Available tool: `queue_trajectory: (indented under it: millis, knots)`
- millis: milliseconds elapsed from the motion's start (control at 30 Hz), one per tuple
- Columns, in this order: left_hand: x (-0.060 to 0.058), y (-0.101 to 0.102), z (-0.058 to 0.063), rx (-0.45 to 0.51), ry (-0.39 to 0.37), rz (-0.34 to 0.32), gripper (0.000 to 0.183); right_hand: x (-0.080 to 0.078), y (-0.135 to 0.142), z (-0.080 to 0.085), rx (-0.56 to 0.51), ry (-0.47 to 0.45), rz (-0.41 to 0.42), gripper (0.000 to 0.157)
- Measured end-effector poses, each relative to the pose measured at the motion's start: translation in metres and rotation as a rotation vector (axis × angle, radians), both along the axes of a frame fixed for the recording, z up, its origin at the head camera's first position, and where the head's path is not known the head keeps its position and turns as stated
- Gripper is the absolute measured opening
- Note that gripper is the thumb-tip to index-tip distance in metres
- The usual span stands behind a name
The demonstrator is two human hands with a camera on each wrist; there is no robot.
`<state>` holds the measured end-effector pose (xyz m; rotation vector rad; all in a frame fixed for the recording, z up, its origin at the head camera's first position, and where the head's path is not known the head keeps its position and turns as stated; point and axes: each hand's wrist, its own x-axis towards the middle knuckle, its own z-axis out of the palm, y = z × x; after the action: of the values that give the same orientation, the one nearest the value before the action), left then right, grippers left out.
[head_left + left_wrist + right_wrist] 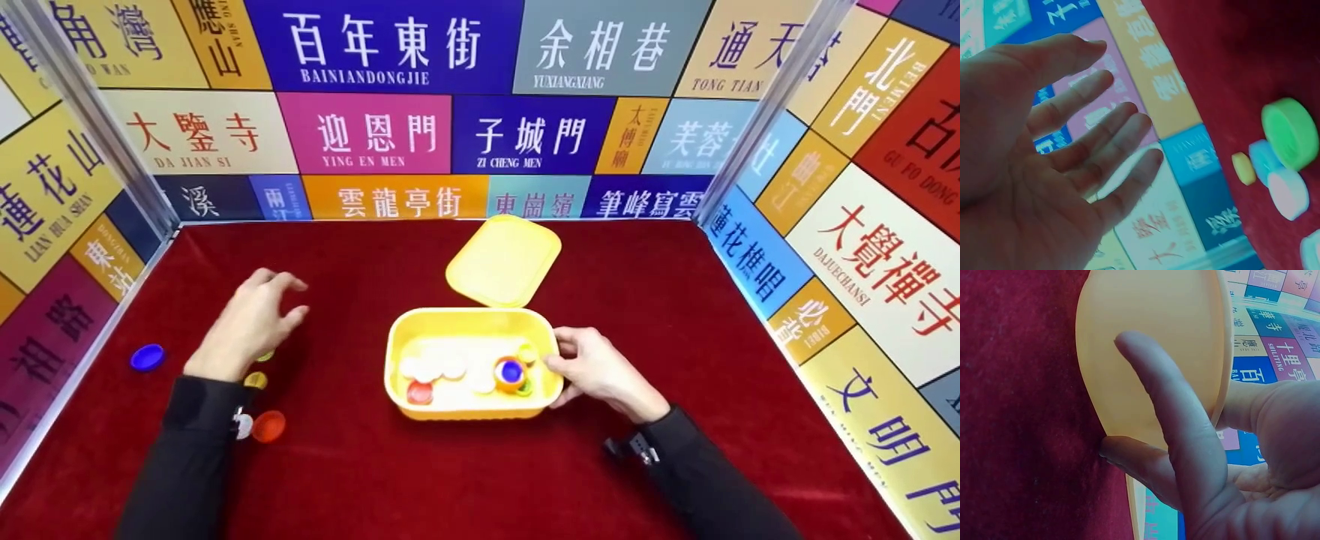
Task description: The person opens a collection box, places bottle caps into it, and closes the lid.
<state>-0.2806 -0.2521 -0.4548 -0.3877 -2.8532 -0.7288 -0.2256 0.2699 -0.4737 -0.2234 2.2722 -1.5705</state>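
Observation:
A yellow plastic box (pixel 465 412) stands in the middle of the red cloth, its opening facing up. In it lie several white caps, a red cap (pixel 420 392) and a small pile topped by a blue cap (pixel 511 371). My right hand (pixel 600 371) grips the box's right end, thumb near the rim, fingers along the outer wall (pixel 1145 304). My left hand (pixel 244 322) hovers over the left side with fingers loosely bent and nothing in them. Below its wrist lie a yellow cap (pixel 256 380), a pale cap (pixel 243 426) and an orange-red cap (pixel 268 426).
Behind the box lies a flat yellow lid (pixel 506 259). Further left is a dark blue cap (pixel 148 358). In the left wrist view a green cap (pixel 1292 135) stands among smaller caps. Printed panels (pixel 375 135) wall the table at the back and sides.

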Motion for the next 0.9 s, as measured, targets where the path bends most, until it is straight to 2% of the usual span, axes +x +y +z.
queue_trajectory:
  millis: [200,333,633,900]
  knots:
    - [-0.005,-0.025,-0.014,-0.039,-0.152,0.056,0.049,0.0,0.0,0.0,0.0,0.005,0.0,0.042]
    - [-0.008,-0.037,-0.021,-0.047,-0.199,0.069,0.051,0.0,0.001,0.0,-0.006,0.004,0.0,0.042]
    - [-0.009,-0.044,-0.029,-0.071,-0.227,0.064,0.036,0.001,0.002,0.0,-0.005,0.007,0.01,0.041]
    - [-0.009,-0.045,-0.032,-0.06,-0.14,0.046,0.023,0.0,0.001,0.0,-0.006,0.004,0.006,0.041]
